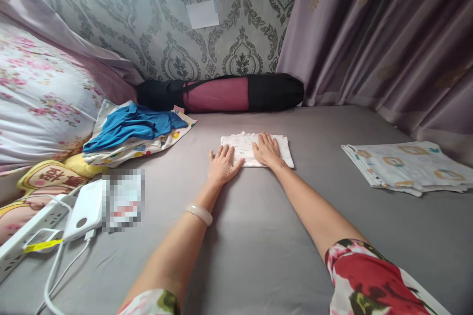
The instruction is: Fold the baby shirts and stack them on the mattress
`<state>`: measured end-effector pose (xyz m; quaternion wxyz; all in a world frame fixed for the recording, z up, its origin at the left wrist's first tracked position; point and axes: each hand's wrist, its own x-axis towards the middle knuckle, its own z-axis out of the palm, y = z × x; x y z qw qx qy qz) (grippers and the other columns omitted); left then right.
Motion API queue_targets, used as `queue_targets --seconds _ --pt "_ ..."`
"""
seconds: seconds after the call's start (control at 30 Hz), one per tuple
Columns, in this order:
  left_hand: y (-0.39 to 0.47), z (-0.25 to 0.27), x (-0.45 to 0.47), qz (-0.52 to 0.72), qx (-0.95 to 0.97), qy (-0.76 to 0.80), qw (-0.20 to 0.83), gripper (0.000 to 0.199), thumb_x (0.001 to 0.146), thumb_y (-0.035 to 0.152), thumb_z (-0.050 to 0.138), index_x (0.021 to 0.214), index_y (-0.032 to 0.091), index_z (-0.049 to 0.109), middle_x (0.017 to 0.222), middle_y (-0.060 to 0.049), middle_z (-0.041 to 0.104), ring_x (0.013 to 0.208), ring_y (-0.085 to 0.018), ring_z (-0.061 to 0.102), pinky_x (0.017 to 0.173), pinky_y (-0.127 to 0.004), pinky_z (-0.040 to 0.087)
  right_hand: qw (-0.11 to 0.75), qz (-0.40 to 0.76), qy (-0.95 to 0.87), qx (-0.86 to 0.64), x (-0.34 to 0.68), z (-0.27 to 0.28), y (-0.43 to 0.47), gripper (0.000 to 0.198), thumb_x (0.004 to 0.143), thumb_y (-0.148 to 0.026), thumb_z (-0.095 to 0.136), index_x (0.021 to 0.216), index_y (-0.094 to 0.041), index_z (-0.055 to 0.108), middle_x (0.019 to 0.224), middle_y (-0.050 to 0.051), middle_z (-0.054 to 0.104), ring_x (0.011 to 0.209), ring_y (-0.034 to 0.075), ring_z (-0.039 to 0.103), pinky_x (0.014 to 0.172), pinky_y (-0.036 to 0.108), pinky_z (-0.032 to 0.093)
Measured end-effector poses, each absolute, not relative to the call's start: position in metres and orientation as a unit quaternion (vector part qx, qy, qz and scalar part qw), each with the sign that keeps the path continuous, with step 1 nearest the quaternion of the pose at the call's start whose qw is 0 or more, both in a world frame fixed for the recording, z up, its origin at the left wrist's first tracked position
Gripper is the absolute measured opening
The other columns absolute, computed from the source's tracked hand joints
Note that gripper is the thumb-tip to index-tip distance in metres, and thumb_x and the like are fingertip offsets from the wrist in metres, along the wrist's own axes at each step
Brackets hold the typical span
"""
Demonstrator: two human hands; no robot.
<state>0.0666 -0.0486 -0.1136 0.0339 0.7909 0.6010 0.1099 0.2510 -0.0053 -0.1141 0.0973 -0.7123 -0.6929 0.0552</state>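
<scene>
A small folded white cloth point(244, 148) with a faint print lies near the middle of the frame, its long side running across the picture, its far edge a little uneven. The left hand point(221, 163) rests at its left end, fingers spread and palm down, with the outermost finger beyond the edge. The right hand point(267, 151) lies flat on its right half, fingers extended towards the far edge. Neither hand grips anything; with the palms set apart, pressure is probably shared across the cloth, which would hold the layers flat.

Underneath is a grey sheet point(254, 241), smooth around the cloth, giving both hands a level base to press against. Well apart at the right of the frame, a flat patterned cloth pile point(410, 167) lies with its layers stacked, seemingly out of the arms' way. At the left, a blue garment point(129, 125) sits loosely crumpled on a colourful printed cloth point(157, 146), probably just laid there.

At lower left, a white device point(84, 209) lies beside a power strip point(40, 221), presumably so its cable can reach. At the back, a long black and pink bag point(218, 94) lies along the patterned wall point(148, 15), likely tucked there to free the middle.
</scene>
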Motion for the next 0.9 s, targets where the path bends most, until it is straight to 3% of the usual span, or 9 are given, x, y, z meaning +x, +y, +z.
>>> queue_targets --seconds 0.17,0.9 --pt "-0.049 -0.114 0.067 0.111 0.791 0.601 0.029 0.068 0.093 0.065 0.026 0.146 0.025 0.038 0.156 -0.011 0.034 0.145 -0.028 0.028 0.117 -0.056 0.015 0.099 0.077 -0.701 -0.702 0.267 -0.107 -0.010 0.061 0.101 -0.041 0.020 0.150 -0.006 0.030 0.159 0.014 0.021 0.147 0.025 0.015 0.119 0.041 0.012" --pt "-0.049 -0.116 0.066 0.113 0.794 0.597 0.025 0.075 0.088 0.072 0.031 0.145 0.023 0.038 0.156 -0.013 0.032 0.143 -0.030 0.027 0.116 -0.052 0.014 0.087 0.022 -0.714 -0.694 0.294 -0.121 -0.020 0.059 0.101 -0.043 0.023 0.150 -0.011 0.032 0.157 0.014 0.028 0.146 0.027 0.021 0.118 0.049 0.011"
